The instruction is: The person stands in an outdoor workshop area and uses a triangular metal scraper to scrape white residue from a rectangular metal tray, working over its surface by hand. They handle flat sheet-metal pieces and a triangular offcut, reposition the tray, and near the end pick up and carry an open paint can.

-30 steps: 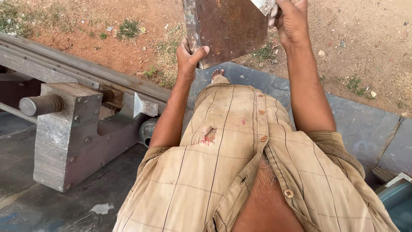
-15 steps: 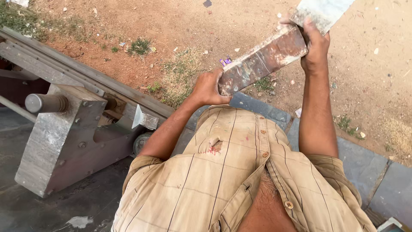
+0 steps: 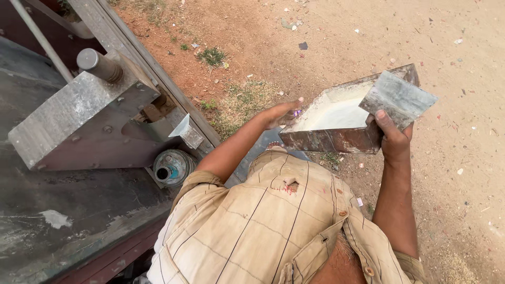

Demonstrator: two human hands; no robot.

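Observation:
I hold a rusty rectangular metal tray (image 3: 336, 139) out in front of my chest, over the dirt. Its inside is coated white with powder. My left hand (image 3: 281, 113) presses flat against the tray's left end, fingers spread. My right hand (image 3: 392, 137) grips the right end, thumb over the rim, together with a flat grey metal plate (image 3: 399, 99) that sticks up at that corner. My checked beige shirt (image 3: 263, 226) fills the lower middle of the view.
A grey metal block with a round peg (image 3: 79, 118) sits on a dark steel bed (image 3: 63, 210) at left. A long rail (image 3: 137, 58) runs diagonally beside it. A small round can (image 3: 171, 167) lies under the block. Bare red soil with grass tufts (image 3: 236, 102) lies beyond.
The tray has swung down from upright in front of my face to nearly level, its white inside now facing up. Both hands stayed on its ends and dropped lower.

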